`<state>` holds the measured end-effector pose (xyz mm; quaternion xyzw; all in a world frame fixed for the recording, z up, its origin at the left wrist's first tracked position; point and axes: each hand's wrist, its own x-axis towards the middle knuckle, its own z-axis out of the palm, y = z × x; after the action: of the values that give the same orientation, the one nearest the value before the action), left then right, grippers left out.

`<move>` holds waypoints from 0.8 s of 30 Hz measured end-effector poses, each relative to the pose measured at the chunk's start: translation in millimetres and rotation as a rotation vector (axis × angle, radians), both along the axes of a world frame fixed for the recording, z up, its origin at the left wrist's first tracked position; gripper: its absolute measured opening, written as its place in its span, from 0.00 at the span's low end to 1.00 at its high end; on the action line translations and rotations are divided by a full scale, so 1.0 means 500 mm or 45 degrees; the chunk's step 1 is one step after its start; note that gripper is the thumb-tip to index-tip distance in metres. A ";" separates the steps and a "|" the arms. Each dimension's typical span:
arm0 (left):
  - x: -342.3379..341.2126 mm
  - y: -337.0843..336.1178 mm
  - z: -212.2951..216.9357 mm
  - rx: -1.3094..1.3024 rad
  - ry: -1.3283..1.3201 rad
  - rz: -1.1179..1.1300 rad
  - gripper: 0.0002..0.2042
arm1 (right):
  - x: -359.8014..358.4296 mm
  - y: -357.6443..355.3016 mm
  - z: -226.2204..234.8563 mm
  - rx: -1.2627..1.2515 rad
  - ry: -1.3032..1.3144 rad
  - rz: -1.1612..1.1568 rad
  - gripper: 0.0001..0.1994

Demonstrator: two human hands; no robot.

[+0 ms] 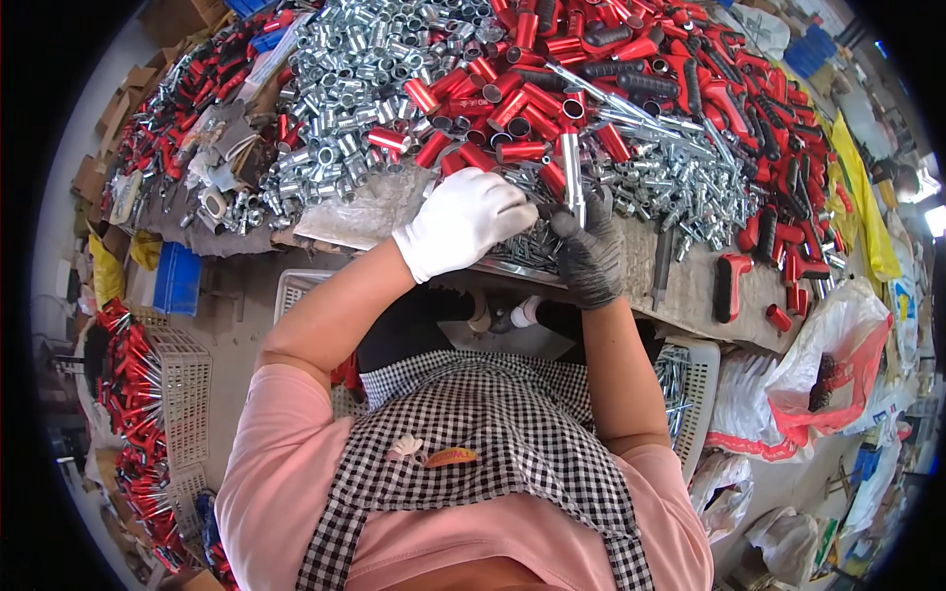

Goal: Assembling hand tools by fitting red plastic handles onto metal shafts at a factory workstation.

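Observation:
My left hand [461,223], in a white glove, rests fingers-down on a heap of small metal pins [527,248] at the table's front edge; whether it grips any is hidden. My right hand [589,252], in a dark grey glove, is closed around a shiny metal tube [573,175] held upright just right of the left hand. Behind both hands lies a pile of red tubes [503,103] and a pile of silver metal sleeves [355,69].
Red and black handles [749,108] cover the table's right side, one red handle [729,286] near the edge. White plastic baskets stand left [187,394] and right [695,394] of my lap. A blue bin [178,279] and plastic bags [833,355] sit beside the table.

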<state>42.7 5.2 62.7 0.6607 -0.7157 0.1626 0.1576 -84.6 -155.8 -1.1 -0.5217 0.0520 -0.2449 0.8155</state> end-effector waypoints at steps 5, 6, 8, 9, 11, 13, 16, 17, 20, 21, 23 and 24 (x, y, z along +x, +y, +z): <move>0.022 0.004 -0.027 0.081 0.593 -0.017 0.21 | -0.008 0.013 0.016 0.012 0.153 -0.064 0.29; 0.032 0.002 -0.027 0.110 0.734 -0.043 0.23 | -0.009 0.017 0.021 0.014 0.162 -0.084 0.28; 0.064 0.000 -0.038 0.309 1.236 -0.047 0.27 | -0.009 0.017 0.006 -0.028 0.161 -0.107 0.28; 0.067 0.001 -0.019 0.546 1.714 0.060 0.28 | -0.008 0.013 -0.005 -0.070 0.159 -0.138 0.27; 0.070 -0.004 -0.048 0.532 1.984 0.053 0.25 | -0.004 0.005 -0.036 -0.307 0.158 -0.240 0.25; 0.065 -0.001 -0.058 0.675 2.117 0.100 0.26 | -0.010 0.016 -0.022 -0.386 0.194 -0.307 0.24; 0.055 0.006 -0.032 0.780 2.171 0.209 0.26 | -0.004 0.011 -0.022 -0.433 0.199 -0.252 0.24; 0.069 0.005 -0.056 0.811 1.861 0.082 0.27 | -0.004 0.007 -0.037 -0.470 0.193 -0.254 0.25; 0.066 0.009 -0.019 1.004 1.732 -0.056 0.27 | -0.007 0.008 -0.049 -0.408 0.089 -0.181 0.26; 0.064 0.004 -0.003 1.024 1.582 0.045 0.25 | -0.006 0.007 -0.046 -0.400 0.079 -0.135 0.26; 0.061 0.006 -0.015 0.771 1.215 0.051 0.24 | -0.003 0.002 -0.046 -0.363 0.082 -0.095 0.26; 0.058 0.005 -0.018 0.526 0.847 0.042 0.24 | -0.002 0.002 -0.040 -0.326 0.091 -0.067 0.25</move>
<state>71.5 7.5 53.9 0.7066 -0.6325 -0.2052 0.2420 -85.5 -154.6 -21.2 -0.6285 0.0630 -0.2521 0.7331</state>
